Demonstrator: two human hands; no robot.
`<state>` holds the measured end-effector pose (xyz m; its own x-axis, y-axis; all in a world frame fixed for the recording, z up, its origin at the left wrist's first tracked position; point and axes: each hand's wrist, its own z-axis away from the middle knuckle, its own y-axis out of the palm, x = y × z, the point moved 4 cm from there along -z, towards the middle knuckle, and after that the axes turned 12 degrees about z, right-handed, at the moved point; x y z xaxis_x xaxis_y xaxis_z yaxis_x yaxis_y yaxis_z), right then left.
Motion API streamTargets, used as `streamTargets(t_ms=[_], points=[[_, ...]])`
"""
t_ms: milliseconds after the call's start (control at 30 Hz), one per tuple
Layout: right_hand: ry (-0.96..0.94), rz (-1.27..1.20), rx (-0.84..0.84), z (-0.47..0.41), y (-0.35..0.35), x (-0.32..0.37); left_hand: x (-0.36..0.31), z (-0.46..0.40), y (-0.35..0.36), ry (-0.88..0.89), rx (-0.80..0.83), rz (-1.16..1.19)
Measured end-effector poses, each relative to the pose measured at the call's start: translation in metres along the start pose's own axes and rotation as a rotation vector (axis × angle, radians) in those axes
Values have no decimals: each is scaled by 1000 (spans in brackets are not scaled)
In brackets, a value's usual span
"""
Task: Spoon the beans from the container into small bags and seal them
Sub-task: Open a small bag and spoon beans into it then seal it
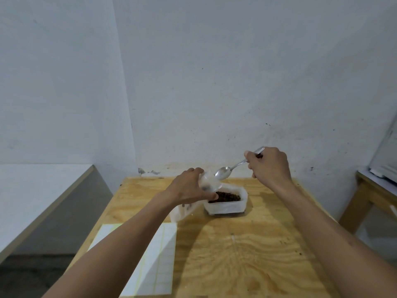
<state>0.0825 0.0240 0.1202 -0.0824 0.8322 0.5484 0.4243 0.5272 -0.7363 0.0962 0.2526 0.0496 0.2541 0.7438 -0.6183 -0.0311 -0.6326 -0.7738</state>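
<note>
A translucent white container (227, 207) of dark brown beans (227, 197) stands at the far middle of the wooden table (247, 254). My left hand (189, 188) holds a small clear plastic bag (209, 182) open just left of and above the container. My right hand (268, 164) grips a metal spoon (223, 172) by its handle. The spoon's bowl hovers at the bag's mouth and looks empty. A few beans show through the bag. More clear plastic (182, 211) lies under my left hand.
A sheet of white labels (159, 261) lies on the table's near left. A grey counter (32, 201) runs along the left, and a second wooden table (373, 190) stands at the right. The wall rises right behind the table.
</note>
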Motion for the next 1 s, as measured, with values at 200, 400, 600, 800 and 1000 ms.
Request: streamTargets(t_ms=[200, 400, 600, 800, 1000], points=[[-39, 312, -18, 9, 15, -28, 11, 2, -6, -28, -14, -13], [188, 99, 105, 28, 61, -63, 15, 5, -6, -18, -15, 0], [507, -244, 210, 35, 75, -84, 18, 9, -13, -4, -14, 41], [504, -335, 195, 14, 47, -79, 23, 8, -16, -10, -7, 64], [360, -314, 159, -4, 17, -45, 12, 5, -3, 19, 10, 66]])
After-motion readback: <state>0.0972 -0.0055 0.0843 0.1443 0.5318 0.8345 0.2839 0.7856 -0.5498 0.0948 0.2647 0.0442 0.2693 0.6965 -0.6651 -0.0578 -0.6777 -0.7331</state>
